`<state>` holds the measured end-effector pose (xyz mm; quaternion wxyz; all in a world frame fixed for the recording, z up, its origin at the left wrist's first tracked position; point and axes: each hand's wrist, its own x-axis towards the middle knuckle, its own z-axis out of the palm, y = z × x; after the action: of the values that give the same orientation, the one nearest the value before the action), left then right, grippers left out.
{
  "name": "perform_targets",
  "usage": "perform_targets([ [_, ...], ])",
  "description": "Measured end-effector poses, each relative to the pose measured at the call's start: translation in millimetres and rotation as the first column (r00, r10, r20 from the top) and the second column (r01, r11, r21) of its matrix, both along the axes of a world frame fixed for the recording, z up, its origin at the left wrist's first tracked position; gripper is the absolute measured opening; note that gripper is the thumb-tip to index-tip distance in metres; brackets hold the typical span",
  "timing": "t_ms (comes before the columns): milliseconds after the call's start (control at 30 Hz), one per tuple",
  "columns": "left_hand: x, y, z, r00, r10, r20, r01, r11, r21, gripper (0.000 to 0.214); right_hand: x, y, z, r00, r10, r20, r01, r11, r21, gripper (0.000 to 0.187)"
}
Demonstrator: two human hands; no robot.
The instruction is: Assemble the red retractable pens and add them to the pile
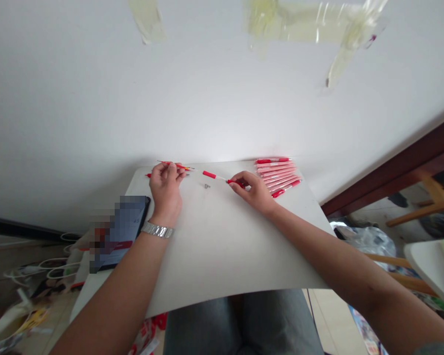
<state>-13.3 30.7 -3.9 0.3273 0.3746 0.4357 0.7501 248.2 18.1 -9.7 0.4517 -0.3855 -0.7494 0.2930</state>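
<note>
My left hand [166, 187] rests near the far left edge of the white table [214, 246], fingers curled round thin red pen parts [177, 165] that stick out to the right. My right hand [252, 190] pinches the near end of a red and white pen piece [216, 176] lying on the table between the hands. A tiny metal spring [206, 186] lies just below that piece. A fanned row of several red pens [279, 173] sits right behind my right hand at the far right of the table.
A dark phone or tablet [124, 229] lies on the table's left side by my left wrist. A white wall [222, 98] stands right behind the table. Cluttered floor at left, wooden furniture [425, 197] and bags at right.
</note>
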Motion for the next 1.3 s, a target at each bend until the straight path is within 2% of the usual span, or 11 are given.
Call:
perform_targets([
  [133,-0.1,-2.2,1.0,1.000,-0.018,-0.003,0.018,0.999,-0.045,0.043,-0.2,-0.1,1.0,1.000,-0.008,0.007,0.008,1.000,-0.001,0.038],
  [367,1.5,-3.7,3.7,0.999,-0.054,-0.004,0.053,0.997,-0.047,0.043,-0.6,0.3,0.0,1.000,-0.011,0.005,0.011,1.000,0.011,0.039],
  [567,3.4,-4.6,5.5,0.996,-0.077,0.044,0.078,0.997,-0.026,0.043,-0.3,1.7,-1.7,1.000,-0.014,0.003,0.014,1.000,0.017,0.036],
  [833,3.1,-5.2,5.7,0.993,-0.110,0.031,0.111,0.994,-0.023,0.041,-0.8,1.6,-1.4,1.000,-0.023,0.007,0.023,1.000,0.006,0.039],
  [1067,4.0,-5.0,6.5,0.986,-0.123,0.115,0.124,0.992,0.000,0.042,-0.9,1.7,-0.7,1.000,-0.013,0.008,0.012,1.000,0.012,0.035],
  [1300,3.4,-4.7,5.2,0.988,-0.119,0.097,0.119,0.993,0.014,0.040,-1.2,1.5,-0.7,1.000,-0.009,-0.009,0.010,1.000,0.023,0.031],
])
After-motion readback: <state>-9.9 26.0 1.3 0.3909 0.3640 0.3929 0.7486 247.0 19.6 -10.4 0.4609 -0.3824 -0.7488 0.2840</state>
